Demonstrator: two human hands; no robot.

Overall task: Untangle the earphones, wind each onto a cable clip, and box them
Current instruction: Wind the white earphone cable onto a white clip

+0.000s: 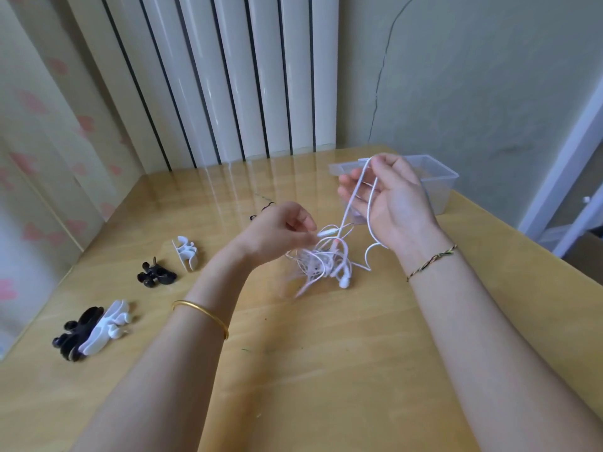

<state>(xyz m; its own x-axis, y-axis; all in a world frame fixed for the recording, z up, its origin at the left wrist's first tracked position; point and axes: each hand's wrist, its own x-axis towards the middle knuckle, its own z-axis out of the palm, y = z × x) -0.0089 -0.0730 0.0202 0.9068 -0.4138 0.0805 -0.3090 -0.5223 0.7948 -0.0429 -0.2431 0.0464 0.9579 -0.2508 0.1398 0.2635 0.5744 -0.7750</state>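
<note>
Both hands work the tangled white earphone cords (323,262) at frame centre, just above the yellow wooden table (293,370).
Right hand (394,200) is raised, fingers loosely curled with a strand looped over them. Left hand (280,233) has curled fingers pinching the cord at the tangle. Clear plastic box (440,181) upper right; black and white plastic cable clips (98,331) at left.

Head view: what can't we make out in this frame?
Earphone tangle: motion-blurred; the number of sets and the crossings are unreadable.
Left hand: fingertips are blurred, so whether it pinches the tangle is unclear.
Clear box: the right hand, holding a strand up, covers its near side; contents unseen.
Small black thing: mostly hidden behind the left hand.
</note>
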